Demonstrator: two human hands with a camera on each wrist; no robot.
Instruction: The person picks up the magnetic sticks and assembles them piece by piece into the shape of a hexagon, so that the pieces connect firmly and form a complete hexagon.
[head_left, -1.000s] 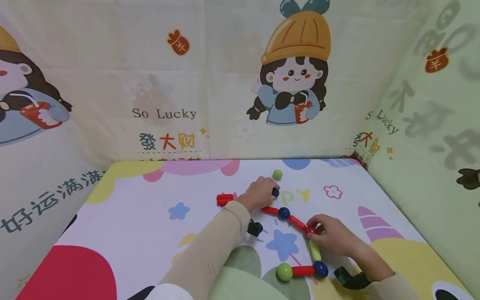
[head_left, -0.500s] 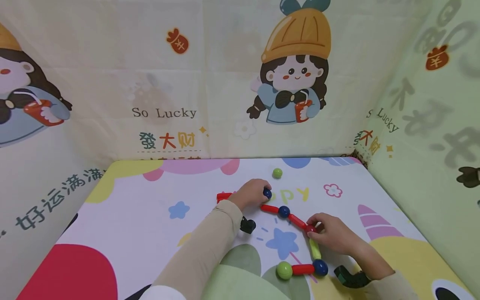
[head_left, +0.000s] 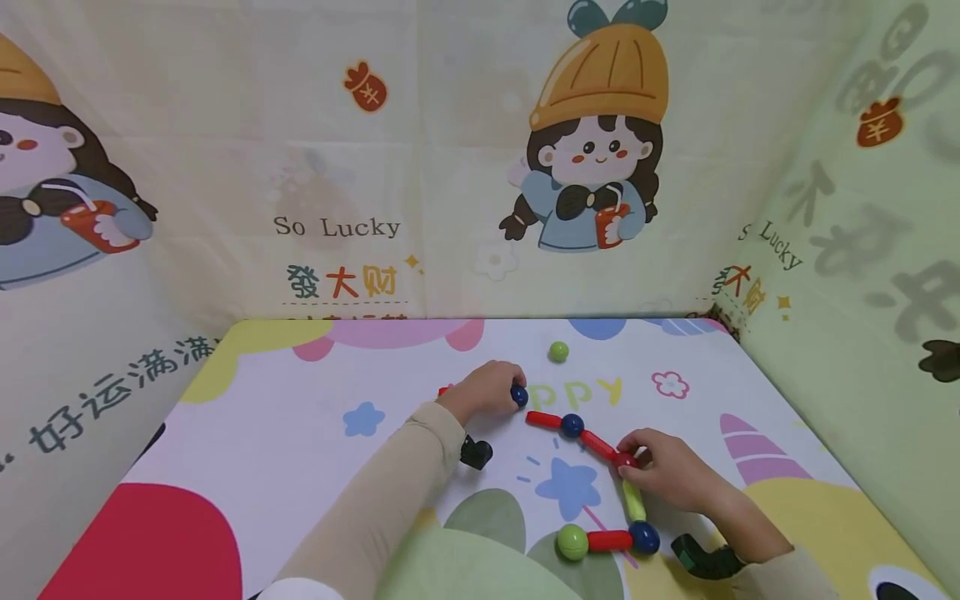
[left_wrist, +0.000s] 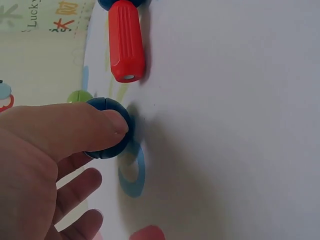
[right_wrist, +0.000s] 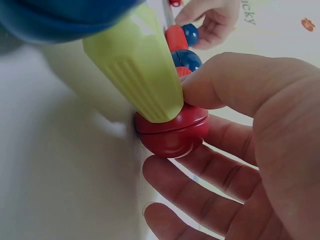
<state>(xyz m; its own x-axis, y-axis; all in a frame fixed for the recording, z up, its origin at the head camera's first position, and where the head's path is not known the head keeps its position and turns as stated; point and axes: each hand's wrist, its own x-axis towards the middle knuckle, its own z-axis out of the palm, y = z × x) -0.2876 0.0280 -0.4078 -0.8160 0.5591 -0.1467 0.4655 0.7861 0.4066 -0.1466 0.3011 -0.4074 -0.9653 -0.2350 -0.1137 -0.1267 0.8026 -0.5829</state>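
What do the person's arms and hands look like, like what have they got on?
The left hand and right hand wear no gloves. The left sleeve is beige and long, and something white shows at its lower end. The right sleeve is beige too. At the left wrist is a small black device; at the right, a dark curved device.
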